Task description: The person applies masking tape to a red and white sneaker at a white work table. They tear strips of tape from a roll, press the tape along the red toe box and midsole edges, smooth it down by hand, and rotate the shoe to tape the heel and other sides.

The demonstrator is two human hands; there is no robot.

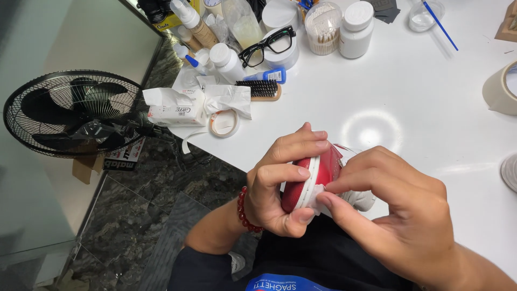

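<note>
Two hands, left hand [280, 183], right hand [398, 221], gripping red shoe [323, 172]

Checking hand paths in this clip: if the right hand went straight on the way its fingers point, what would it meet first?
The right hand points leftward; its fingertips already touch the red shoe's white sole edge. Going on, it would press into that shoe, with the left hand right behind it.

Left hand [280, 183] wrapped around a red shoe [318, 175] with white sole, held sideways over the white table [420, 102] edge. Right hand [398, 210] at three o'clock, fingertips pinching a white strip at the sole. Tape roll [224, 123] and brush [259, 89] toward eleven o'clock; black fan [75, 113] at nine.
</note>
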